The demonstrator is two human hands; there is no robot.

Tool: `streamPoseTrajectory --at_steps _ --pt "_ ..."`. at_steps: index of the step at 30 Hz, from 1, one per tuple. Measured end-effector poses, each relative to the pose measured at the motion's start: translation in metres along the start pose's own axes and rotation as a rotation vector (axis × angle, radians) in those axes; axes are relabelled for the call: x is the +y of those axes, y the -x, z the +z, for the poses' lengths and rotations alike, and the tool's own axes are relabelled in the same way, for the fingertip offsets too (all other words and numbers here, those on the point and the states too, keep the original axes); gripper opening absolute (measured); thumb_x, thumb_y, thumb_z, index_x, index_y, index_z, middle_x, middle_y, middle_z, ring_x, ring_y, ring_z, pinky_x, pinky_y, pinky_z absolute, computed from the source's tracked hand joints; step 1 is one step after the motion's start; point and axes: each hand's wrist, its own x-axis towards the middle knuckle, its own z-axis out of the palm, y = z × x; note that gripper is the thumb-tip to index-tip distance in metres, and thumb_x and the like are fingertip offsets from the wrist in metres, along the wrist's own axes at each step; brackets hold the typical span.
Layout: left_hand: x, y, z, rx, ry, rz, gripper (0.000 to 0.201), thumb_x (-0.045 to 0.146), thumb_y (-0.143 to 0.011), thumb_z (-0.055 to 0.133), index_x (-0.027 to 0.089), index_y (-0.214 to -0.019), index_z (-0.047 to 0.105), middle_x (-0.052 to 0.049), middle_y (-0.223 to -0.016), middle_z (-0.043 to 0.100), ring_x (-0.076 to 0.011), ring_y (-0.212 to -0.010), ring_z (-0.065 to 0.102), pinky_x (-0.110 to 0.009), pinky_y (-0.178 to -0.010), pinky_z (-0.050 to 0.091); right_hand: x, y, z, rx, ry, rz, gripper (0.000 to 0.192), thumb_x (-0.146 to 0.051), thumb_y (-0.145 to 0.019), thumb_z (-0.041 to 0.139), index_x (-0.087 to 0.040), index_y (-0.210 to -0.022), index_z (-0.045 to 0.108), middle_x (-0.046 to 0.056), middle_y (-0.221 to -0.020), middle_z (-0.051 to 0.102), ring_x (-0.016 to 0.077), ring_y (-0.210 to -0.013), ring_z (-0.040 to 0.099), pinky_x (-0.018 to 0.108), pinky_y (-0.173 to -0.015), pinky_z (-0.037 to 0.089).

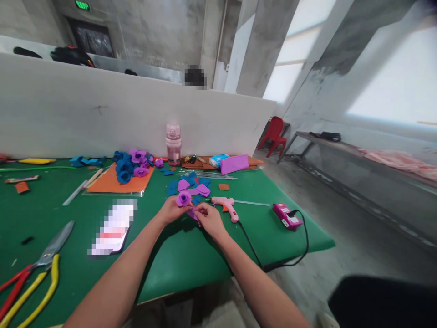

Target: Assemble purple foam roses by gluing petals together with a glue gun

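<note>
My left hand (171, 210) holds a purple foam flower (184, 198) just above the green table (191, 255). My right hand (209, 218) pinches a purple foam petal (193, 212) right beside the flower, and the two hands nearly touch. Just behind my hands lies a heap of loose blue and purple foam petals (191, 187). A pink glue gun (225, 204) rests on the table to the right of my right hand, with its black cord running off to the table's edge.
Finished blue and purple flowers (131, 165) lie on an orange sheet (118, 182). A pink bottle (173, 143) stands at the white partition. A pink power strip (287, 216) sits right; scissors (48, 253) and yellow-handled pliers (37, 296) lie front left.
</note>
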Motion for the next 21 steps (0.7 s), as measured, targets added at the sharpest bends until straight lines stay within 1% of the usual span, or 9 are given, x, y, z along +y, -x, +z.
streamPoseTrajectory --at_steps 4,7,14,17,21 --pt "0.004 0.003 0.001 0.032 -0.125 0.127 0.014 0.028 -0.069 0.062 0.015 -0.071 0.067 -0.005 -0.075 0.068 -0.0172 -0.075 0.06 -0.027 -0.07 0.047 0.004 -0.003 -0.002 -0.014 -0.013 0.021 0.011 -0.031 -0.073 0.054 -0.02 -0.073 0.054 -0.006 -0.051 0.051 0.0087 -0.041 0.048 0.02 -0.042 0.04" --pt "0.006 0.004 0.0 0.046 -0.164 0.149 0.015 0.027 -0.07 0.06 0.015 -0.072 0.068 -0.005 -0.075 0.068 -0.0176 -0.075 0.06 -0.027 -0.071 0.046 0.006 -0.004 -0.003 -0.006 -0.009 0.018 0.013 -0.033 -0.073 0.054 -0.02 -0.073 0.054 -0.006 -0.05 0.05 0.0093 -0.04 0.048 0.02 -0.042 0.04" --pt "-0.002 0.0 0.0 0.045 -0.104 0.054 0.027 0.037 -0.069 0.063 0.012 -0.078 0.067 -0.006 -0.076 0.068 -0.0179 -0.071 0.06 -0.028 -0.068 0.047 0.003 -0.002 -0.003 0.019 -0.061 0.019 0.015 -0.035 -0.072 0.055 -0.02 -0.072 0.053 -0.006 -0.05 0.051 0.0091 -0.041 0.047 0.021 -0.042 0.039" --pt "-0.006 -0.003 0.0 0.035 -0.037 0.009 0.025 0.037 -0.069 0.063 0.013 -0.073 0.065 -0.005 -0.071 0.066 -0.0164 -0.068 0.059 -0.027 -0.066 0.045 -0.002 -0.001 -0.002 0.026 -0.112 0.053 0.016 -0.035 -0.071 0.056 -0.02 -0.072 0.053 -0.006 -0.05 0.051 0.009 -0.041 0.048 0.021 -0.042 0.04" --pt "-0.007 -0.004 0.0 0.043 0.056 -0.012 0.021 0.036 -0.067 0.065 0.015 -0.068 0.062 -0.002 -0.067 0.063 -0.014 -0.064 0.056 -0.026 -0.064 0.044 -0.006 0.002 -0.002 0.017 -0.157 0.08 0.016 -0.034 -0.071 0.056 -0.02 -0.074 0.051 -0.007 -0.05 0.051 0.0082 -0.041 0.048 0.02 -0.043 0.042"
